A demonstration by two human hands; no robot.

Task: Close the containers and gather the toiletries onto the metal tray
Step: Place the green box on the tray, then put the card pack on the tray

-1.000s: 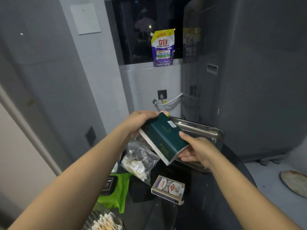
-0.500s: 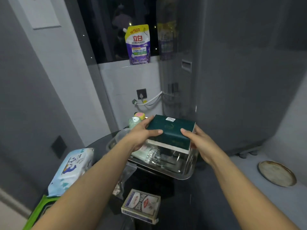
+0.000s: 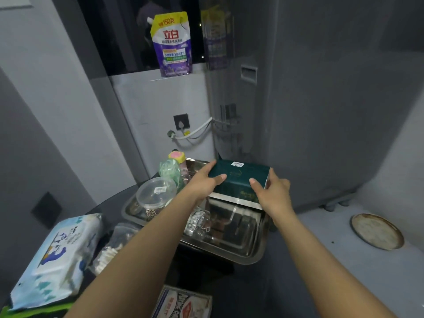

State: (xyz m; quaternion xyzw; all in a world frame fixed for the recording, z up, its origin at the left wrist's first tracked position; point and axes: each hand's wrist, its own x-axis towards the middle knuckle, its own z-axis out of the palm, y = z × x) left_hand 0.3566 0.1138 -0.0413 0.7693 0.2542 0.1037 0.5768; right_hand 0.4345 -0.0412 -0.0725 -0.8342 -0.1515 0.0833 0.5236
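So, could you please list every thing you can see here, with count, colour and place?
green box: 1, dark green, held over the tray's far end
tray: 1, metal, on the dark table
clear tub: 1, transparent, in the tray's left end
pink-capped bottle: 1, pink and yellow cap, far-left corner of the tray
wipes pack: 1, white and blue, on the table at left
swab bag: 1, clear, between wipes pack and tray
card box: 1, white, red and blue, near table edge
detergent pouch: 1, purple and yellow, on the window ledge
round plate: 1, brownish, on the floor at right
left hand: grips the box's left end
right hand: grips its right end
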